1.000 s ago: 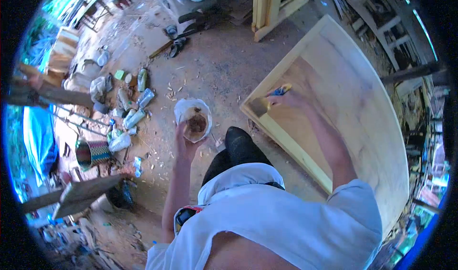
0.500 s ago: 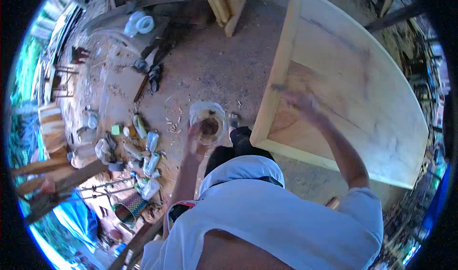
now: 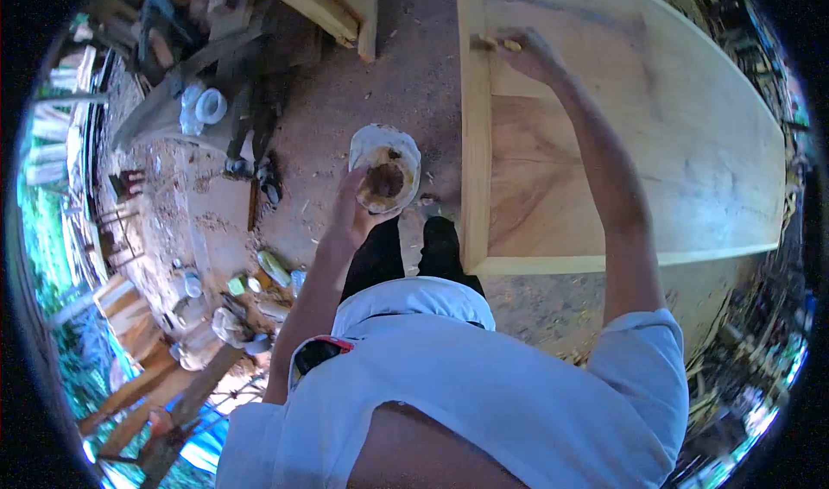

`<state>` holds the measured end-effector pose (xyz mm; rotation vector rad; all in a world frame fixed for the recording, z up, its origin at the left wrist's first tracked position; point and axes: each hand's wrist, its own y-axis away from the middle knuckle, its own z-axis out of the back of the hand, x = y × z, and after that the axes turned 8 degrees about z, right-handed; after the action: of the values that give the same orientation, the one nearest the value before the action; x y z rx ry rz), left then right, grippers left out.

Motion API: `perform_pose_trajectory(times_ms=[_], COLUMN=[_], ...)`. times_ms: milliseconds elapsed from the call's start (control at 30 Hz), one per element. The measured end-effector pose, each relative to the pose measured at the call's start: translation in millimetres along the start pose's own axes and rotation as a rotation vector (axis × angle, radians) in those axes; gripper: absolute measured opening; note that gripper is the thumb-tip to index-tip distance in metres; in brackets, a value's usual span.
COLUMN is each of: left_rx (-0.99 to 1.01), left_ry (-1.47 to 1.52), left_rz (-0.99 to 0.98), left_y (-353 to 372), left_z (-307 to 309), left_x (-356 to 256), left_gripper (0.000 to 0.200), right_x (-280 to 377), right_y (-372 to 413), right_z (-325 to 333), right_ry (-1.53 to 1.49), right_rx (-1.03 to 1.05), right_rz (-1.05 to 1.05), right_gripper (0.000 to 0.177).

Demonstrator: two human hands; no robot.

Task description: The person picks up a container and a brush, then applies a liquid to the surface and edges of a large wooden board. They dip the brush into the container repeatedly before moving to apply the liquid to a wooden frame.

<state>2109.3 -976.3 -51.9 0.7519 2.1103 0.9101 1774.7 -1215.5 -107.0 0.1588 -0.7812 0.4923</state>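
Observation:
My left hand point(image 3: 349, 206) is wrapped round the side of a pale plastic tub point(image 3: 362, 144) with an uneven rim and brown stuff inside. My right hand point(image 3: 535, 57) grips a small paintbrush point(image 3: 485, 44) by its yellowish handle, the dark bristle end pointing left over the panel's raised edge strip. That panel point(image 3: 639, 135) is large and wooden, with a curved far side, pale strips along its border and darker grain near the lower left corner. It lies to the right of the tub.
Stacked timber point(image 3: 332, 6) stands at the top. A white ring-shaped roll point(image 3: 210, 107) rests on a dark bench at upper left. Sandals point(image 3: 268, 181), a green bottle point(image 3: 274, 267) and several other containers are on the dirt floor. Planks point(image 3: 164, 394) are at lower left.
The view has shifted, so the panel appears farther left and higher. My right hand has moved up along the panel's left edge strip with the brush. My left hand still holds the tub.

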Motion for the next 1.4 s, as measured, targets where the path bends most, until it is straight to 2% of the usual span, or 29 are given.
perform_pose_trajectory(times_ms=[67, 133, 200, 267, 333, 367, 400, 433, 467, 533, 600, 667, 733, 767, 833, 867, 933, 1000, 1067, 1133, 1167, 1233, 1333, 1400], left_rx=[0.009, 0.026, 0.024, 0.033, 0.077, 0.096, 0.100, 0.100, 0.105, 0.099, 0.101, 0.108, 0.093, 0.091, 0.068, 0.071, 0.177, 0.134, 0.096, 0.131, 0.138, 0.080, 0.082, 0.082], left_ry=[-0.056, -0.127, -0.114, -0.110, -0.104, -0.088, -0.073, -0.059, -0.038, -0.162, -0.132, -0.112, -0.112, -0.106, -0.104, -0.098, -0.060, -0.076, -0.101, -0.119, -0.117, -0.132, -0.146, -0.148], left_rz=[0.041, 0.037, 0.110, 0.185, 0.255, 0.265, 0.273, 0.269, 0.254, 0.114, 0.079, 0.048, 0.040, 0.039, 0.058, 0.061, 0.079, 0.123, 0.165, 0.148, 0.153, 0.165, 0.156, 0.157], left_y=[-7, -8, -30, -53, -73, -80, -82, -85, -87, -87, -97, -98, -90, -89, -91, -93, -100, -126, -137, -137, -139, -145, -161, -172], left_z=[-10, -18, -3, 16, 21, 23, 22, 21, 20, 11, 16, 16, 10, 11, 14, 17, 24, 45, 46, 34, 27, 15, -2, -10], left_x=[-22, -37, -49, -66, -83, -91, -102, -113, -124, -143, -160, -173, -187, -189, -200, -203, -204, -198, -196, -200, -204, -210, -222, -230], left_gripper=[0.052, 0.059, 0.059, 0.059, 0.057, 0.057, 0.056, 0.056, 0.056, 0.054, 0.055, 0.056, 0.058, 0.058, 0.059, 0.059, 0.063, 0.066, 0.068, 0.071, 0.071, 0.073, 0.073, 0.071], right_x=[-13, 36, 66, 104, 143, 148, 149, 147, 138, 113, 124, 76, 84, 67, 37, 34, 62, 64, 98, 108, 119, 138, 103, 82], right_y=[2, 54, 107, 152, 174, 178, 179, 173, 159, 115, 33, -12, -62, -72, -87, -84, -60, -17, 22, 69, 72, 66, 49, -3], right_z=[-11, -12, -36, -39, -29, -24, -20, -15, -7, 7, 35, 40, 50, 49, 45, 40, 24, 5, -11, -23, -18, -6, 9, 37], right_ry=[0.076, -0.269, 0.616, 0.283, 0.134, 0.156, 0.138, 0.120, 0.135, 0.031, -0.151, -0.205, -0.168, -0.166, -0.025, -0.020, 0.111, 0.096, 0.079, 0.100, 0.107, 0.040, -0.086, -0.156], right_rx=[-0.291, 0.036, 0.107, 0.072, 0.165, 0.178, 0.282, 0.382, 0.395, 0.276, 0.413, 0.335, 0.299, 0.305, 0.132, 0.136, -0.064, -0.017, -0.040, 0.104, 0.104, 0.239, 0.250, 0.300], right_rz=[0.368, 0.002, 0.270, 0.136, -0.073, -0.084, -0.139, -0.184, -0.168, -0.048, -0.568, -0.341, -0.381, -0.380, -0.240, -0.242, -0.077, -0.057, 0.049, -0.272, -0.278, -0.320, -0.300, -0.298], right_gripper=[0.025, 0.034, 0.041, 0.047, 0.048, 0.048, 0.046, 0.045, 0.045, 0.029, 0.019, 0.020, 0.019, 0.019, 0.019, 0.019, 0.021, 0.024, 0.028, 0.032, 0.032, 0.031, 0.025, 0.023])
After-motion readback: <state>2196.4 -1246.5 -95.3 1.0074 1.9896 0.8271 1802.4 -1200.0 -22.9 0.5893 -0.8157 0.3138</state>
